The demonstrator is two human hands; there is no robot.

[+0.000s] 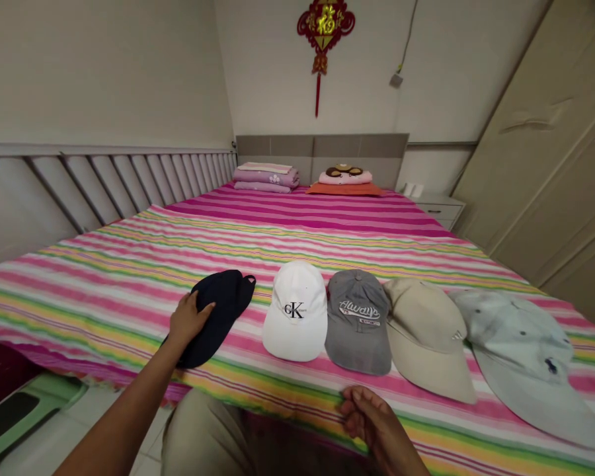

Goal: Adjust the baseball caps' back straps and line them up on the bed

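Observation:
My left hand [191, 318] rests on a dark navy cap [223, 314], its thumb and fingers spread across the fabric. A small loop sticks out at that cap's far end. Loosely curled above the bed's near edge, my right hand [371, 420] holds nothing that I can see. Beyond it lies a grey cap [357, 324] with white "Always" lettering. To the left of the grey cap is a white cap [295, 314] with a black CK logo. Rightward follow a beige cap [429, 337] and a pale grey-green cap [523, 357] with a small dark emblem.
A striped sheet [178, 244] covers the bed. Folded purple bedding [266, 178] and a pink and orange stack [344, 185] stand by the headboard [357, 149]. A slatted rail [129, 178] runs along the left. A green stool [34, 416] stands at lower left.

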